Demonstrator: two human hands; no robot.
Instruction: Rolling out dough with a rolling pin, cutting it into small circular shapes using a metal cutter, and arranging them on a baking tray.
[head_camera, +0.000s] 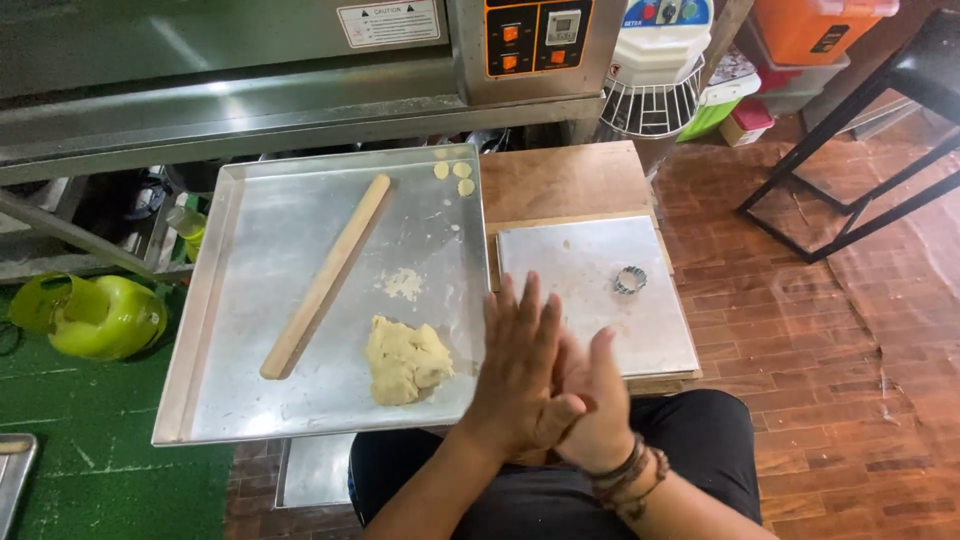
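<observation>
Beside the dough lump (405, 360), left hand (520, 375) presses flat against right hand (600, 410).

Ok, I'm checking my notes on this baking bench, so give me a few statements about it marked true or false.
1. The rolling pin lies on the large metal tray. True.
2. The dough lump sits on the small metal sheet. False: it is on the large tray, beside the rolling pin.
3. The left hand and right hand are pressed together. True.
4. The right hand holds the round cutter. False: the cutter lies alone on the small sheet.
5. Three small dough discs lie at the tray's far corner. True.
</observation>
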